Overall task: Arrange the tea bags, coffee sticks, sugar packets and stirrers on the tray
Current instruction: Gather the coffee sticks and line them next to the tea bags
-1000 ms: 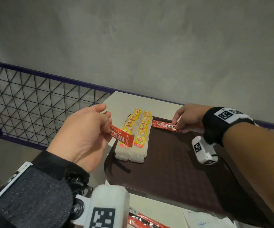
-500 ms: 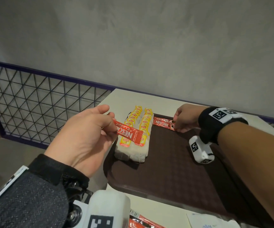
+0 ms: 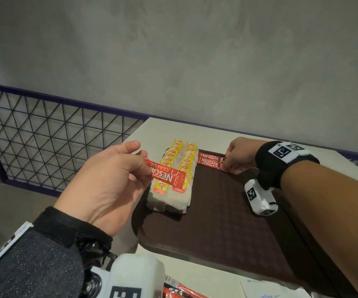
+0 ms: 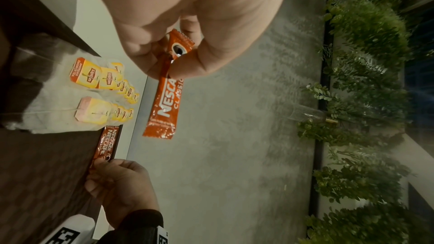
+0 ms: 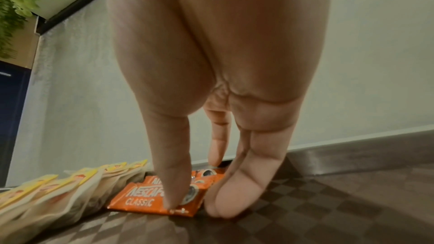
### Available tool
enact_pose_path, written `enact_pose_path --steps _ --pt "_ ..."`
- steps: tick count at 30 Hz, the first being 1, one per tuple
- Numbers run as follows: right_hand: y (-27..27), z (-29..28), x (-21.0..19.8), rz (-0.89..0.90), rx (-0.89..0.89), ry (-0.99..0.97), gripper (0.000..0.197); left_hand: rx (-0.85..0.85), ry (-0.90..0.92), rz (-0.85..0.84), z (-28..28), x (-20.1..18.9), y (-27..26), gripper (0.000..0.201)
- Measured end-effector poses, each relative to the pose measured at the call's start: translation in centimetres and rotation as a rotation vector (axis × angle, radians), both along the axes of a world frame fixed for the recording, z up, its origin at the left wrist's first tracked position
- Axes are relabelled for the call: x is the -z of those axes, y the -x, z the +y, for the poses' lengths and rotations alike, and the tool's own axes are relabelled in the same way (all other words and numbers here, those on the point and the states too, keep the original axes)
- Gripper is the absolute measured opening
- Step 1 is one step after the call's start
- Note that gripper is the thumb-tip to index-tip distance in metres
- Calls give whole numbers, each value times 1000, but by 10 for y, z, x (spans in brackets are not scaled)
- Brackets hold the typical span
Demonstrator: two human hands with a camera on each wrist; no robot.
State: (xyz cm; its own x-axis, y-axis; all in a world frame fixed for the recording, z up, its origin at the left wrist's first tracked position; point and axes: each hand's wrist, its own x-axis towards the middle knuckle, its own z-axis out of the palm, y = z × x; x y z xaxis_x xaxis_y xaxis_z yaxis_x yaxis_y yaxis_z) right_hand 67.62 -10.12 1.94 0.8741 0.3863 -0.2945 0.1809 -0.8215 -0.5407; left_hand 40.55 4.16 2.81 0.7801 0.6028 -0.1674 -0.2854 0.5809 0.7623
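A dark brown tray [image 3: 216,229] lies on the white table. Two rows of yellow-tagged tea bags [image 3: 175,168] sit along its left side. My left hand [image 3: 145,166] pinches one end of a red coffee stick [image 3: 168,177] and holds it in the air over the near tea bags; the left wrist view shows the coffee stick [image 4: 165,103] hanging free. At the tray's far edge my right hand [image 3: 227,166] rests on coffee sticks [image 3: 210,160] lying flat beside the tea bags. There the thumb presses the nearest stick [image 5: 140,198], and the straight fingers [image 5: 225,201] touch the tray at its end.
More red coffee sticks [image 3: 182,290] and white paper packets [image 3: 270,291] lie on the table [image 3: 163,130] in front of the tray. A black mesh railing [image 3: 44,151] runs along the left, and a grey wall stands close behind the table.
My left hand has carried its coffee stick a little to the right, over the tea bags. The right hand has stayed on the sticks at the tray's far edge.
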Motion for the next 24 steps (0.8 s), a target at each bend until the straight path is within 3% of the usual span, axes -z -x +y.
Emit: enact_pose_path --steps 15,20,24 --pt "1 3 -1 -32 32 17 37 27 -19 -31 2 4 -1 47" --pt "19 -3 -23 -98 -15 46 32 53 -51 -49 0 3 0 45" --pt "65 -4 -55 -35 -181 -219 33 108 -77 -57 -6 -1 4 44"
